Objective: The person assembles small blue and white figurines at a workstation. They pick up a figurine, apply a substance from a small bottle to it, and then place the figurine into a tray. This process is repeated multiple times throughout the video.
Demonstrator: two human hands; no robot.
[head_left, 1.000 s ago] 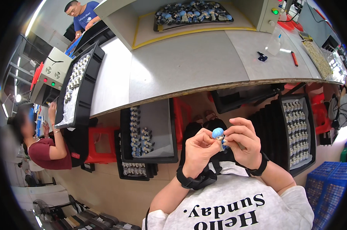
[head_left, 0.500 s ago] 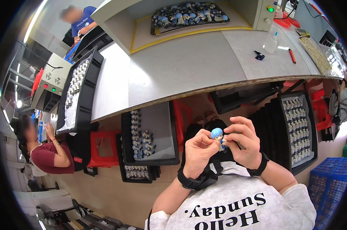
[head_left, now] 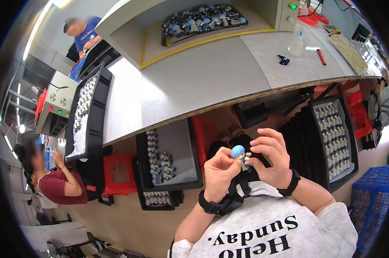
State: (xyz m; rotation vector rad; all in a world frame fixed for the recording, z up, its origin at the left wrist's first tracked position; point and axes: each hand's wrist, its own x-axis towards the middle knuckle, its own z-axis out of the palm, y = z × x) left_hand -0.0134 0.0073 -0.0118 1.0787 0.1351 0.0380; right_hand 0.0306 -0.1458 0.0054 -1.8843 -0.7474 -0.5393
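Observation:
A small toy figurine (head_left: 238, 152) with blue hair, a pale face and a white and blue body is held above my lap. Thumb and fingers of my left hand (head_left: 219, 173) pinch it from the left side. Close by its right side is my right hand (head_left: 272, 160), its fingers curved and spread apart. The right thumb tip lies beside the figurine's small raised arm; whether it touches cannot be made out. Black straps circle both my wrists.
Ahead runs a grey workbench (head_left: 194, 81) with a box-like machine holding a tray (head_left: 164, 41) of blue-haired figurines. Black trays (head_left: 190, 172) of figure parts stand below it and at right (head_left: 351, 170). A red stool (head_left: 121, 172), blue crates (head_left: 375, 193) and two co-workers are around.
The right fingers have come away from the figurine and spread. The figurine has shifted slightly left in my left hand. The view has turned a little.

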